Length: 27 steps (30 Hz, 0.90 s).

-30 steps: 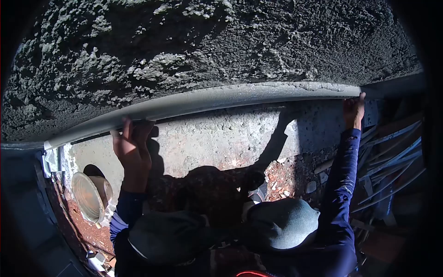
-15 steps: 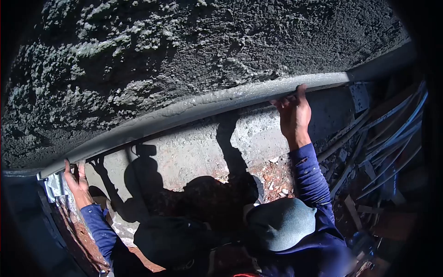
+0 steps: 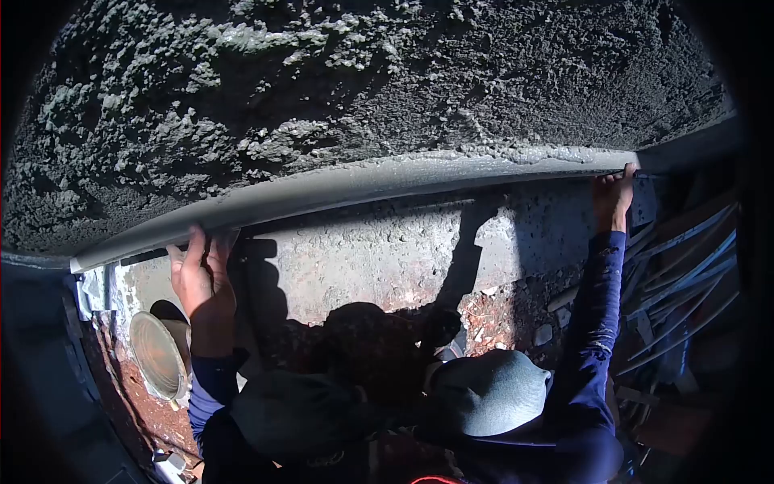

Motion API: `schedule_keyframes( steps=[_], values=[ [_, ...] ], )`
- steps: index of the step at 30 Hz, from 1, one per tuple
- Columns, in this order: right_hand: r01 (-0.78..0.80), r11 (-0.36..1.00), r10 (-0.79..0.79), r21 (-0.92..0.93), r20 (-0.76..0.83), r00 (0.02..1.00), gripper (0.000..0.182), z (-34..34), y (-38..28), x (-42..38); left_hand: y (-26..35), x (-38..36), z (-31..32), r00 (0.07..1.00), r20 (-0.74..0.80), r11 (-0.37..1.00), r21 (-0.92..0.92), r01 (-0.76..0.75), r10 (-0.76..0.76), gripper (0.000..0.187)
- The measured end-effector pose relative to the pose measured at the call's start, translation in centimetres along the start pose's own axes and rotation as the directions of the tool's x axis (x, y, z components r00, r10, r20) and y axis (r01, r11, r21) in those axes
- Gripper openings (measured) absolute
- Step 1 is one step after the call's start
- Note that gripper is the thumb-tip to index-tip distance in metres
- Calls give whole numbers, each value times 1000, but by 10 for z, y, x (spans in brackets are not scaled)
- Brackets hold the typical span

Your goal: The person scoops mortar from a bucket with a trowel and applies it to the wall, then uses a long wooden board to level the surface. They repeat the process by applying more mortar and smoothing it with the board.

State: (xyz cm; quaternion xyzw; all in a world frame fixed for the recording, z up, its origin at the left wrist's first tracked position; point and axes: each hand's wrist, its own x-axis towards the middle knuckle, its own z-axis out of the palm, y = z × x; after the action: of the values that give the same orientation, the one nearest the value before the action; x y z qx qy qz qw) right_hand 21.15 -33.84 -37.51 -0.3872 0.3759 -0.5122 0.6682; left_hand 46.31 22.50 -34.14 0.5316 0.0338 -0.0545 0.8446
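A long grey straightedge (image 3: 387, 184), smeared with wet mortar, lies across the wall where rough dark plaster (image 3: 363, 89) meets bare concrete (image 3: 363, 258). My left hand (image 3: 197, 274) grips its lower edge near the left end. My right hand (image 3: 614, 194) grips the lower edge near the right end. Both arms wear dark blue sleeves. My knees (image 3: 492, 391) show below, in grey trousers.
A round metal pan (image 3: 157, 355) sits on the reddish ground at lower left, beside a dark vertical edge (image 3: 48, 363). Several thin rods and slats (image 3: 685, 274) lie piled at the right. Rubble and brick chips (image 3: 500, 310) litter the ground at the wall's foot.
Half a second ago the straightedge was tilted and shifted left; now it sits more level. My right hand moved out to the right end, my left hand moved right and up.
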Motion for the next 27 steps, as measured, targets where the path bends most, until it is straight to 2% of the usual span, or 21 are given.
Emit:
schedule_keyframes(
  steps=[1, 3, 7, 9, 11, 12, 14, 17, 19, 20, 21, 22, 23, 24, 25, 27],
  values=[
    [12, 1000, -12, 14, 6, 1000, 56, 9, 11, -18, 9, 9, -12, 997, -32, 998, -2, -70, 70, 37],
    [-53, 996, 53, 77, 1, 999, 53, 50, 26, -77, 33, 38, -67, 1000, -12, 1000, -29, 12, -13, 35],
    [-196, 978, 181, 73, 176, 968, 61, 93, 67, -165, 79, 108, -201, 988, -116, 995, -20, -100, 97, 34],
    [-274, 956, 235, 106, 287, 929, 48, 118, 73, -209, 105, 139, -253, 968, -237, 993, -64, -104, 86, 30],
    [-324, 931, 243, 170, 374, 895, 36, 129, 75, -229, 125, 162, -298, 981, -183, 995, -69, -78, 65, 32],
    [-344, 918, 253, 199, 375, 892, 30, 127, 75, -230, 124, 159, -288, 973, -217, 995, -46, -94, 81, 33],
    [-312, 936, 235, 164, 370, 899, 31, 115, 65, -211, 117, 148, -272, 953, -278, 992, 11, -127, 125, 34],
    [-221, 972, 191, 76, 287, 939, 42, 94, 37, -171, 90, 114, -209, 960, -229, 985, -23, -169, 159, 47],
    [-152, 987, 139, 45, 207, 968, 55, 62, 16, -119, 65, 77, -143, 983, -57, 985, -12, -175, 174, 51],
    [-151, 984, 139, 98, 120, 983, 60, 45, 5, -83, 48, 63, -116, 987, -31, 985, -63, -159, 157, 52],
    [-149, 978, 145, 149, 33, 989, 66, 28, -6, -50, 37, 34, -61, 989, -29, 987, -69, -145, 144, 53],
    [-85, 984, 62, 155, 147, 987, 68, 14, -20, -31, 28, 13, -22, 992, 12, 992, -24, -125, 125, 61],
    [-124, 984, 116, 128, 67, 991, 63, -4, -33, 2, 13, 5, -4, 986, -45, 984, 89, -157, 161, 58],
    [-104, 992, 103, 78, 22, 994, 56, -24, -42, 32, 8, -11, 25, 997, -21, 992, 101, -73, 75, 76],
    [-68, 996, 69, 50, -18, 997, 48, -32, -49, 45, -6, -12, 23, 991, 102, 991, 97, -92, 82, 88],
    [-91, 992, 93, 89, -23, 995, 47, -25, -55, 43, -18, -16, 23, 949, 230, 946, 192, -260, 214, 91]
  ],
)
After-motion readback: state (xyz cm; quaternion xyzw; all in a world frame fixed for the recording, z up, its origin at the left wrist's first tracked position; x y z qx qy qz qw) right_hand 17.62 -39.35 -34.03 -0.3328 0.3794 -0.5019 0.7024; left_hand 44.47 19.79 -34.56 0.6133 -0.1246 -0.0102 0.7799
